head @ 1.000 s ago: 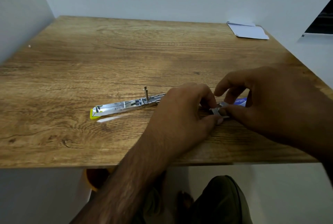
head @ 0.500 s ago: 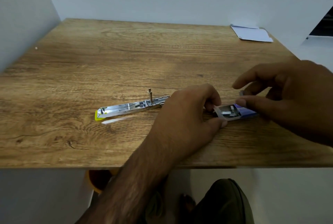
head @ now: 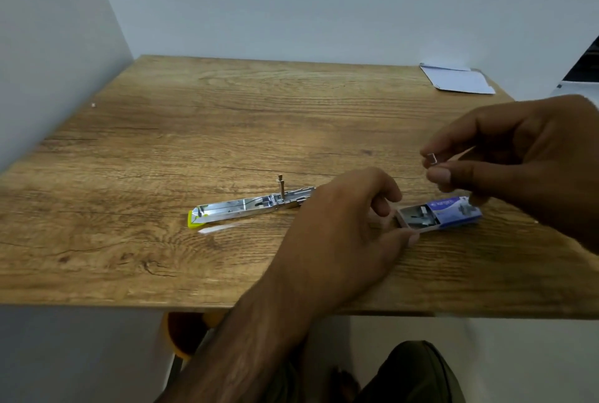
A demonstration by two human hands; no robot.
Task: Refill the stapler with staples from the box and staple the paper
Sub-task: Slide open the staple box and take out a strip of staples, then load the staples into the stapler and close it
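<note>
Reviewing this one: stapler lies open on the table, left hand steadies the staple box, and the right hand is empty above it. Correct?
Not quite. In the head view the right hand pinches a small strip of staples above the staple box; the rest stands.

Stapler (head: 252, 206) left of box (head: 437, 216)
</note>
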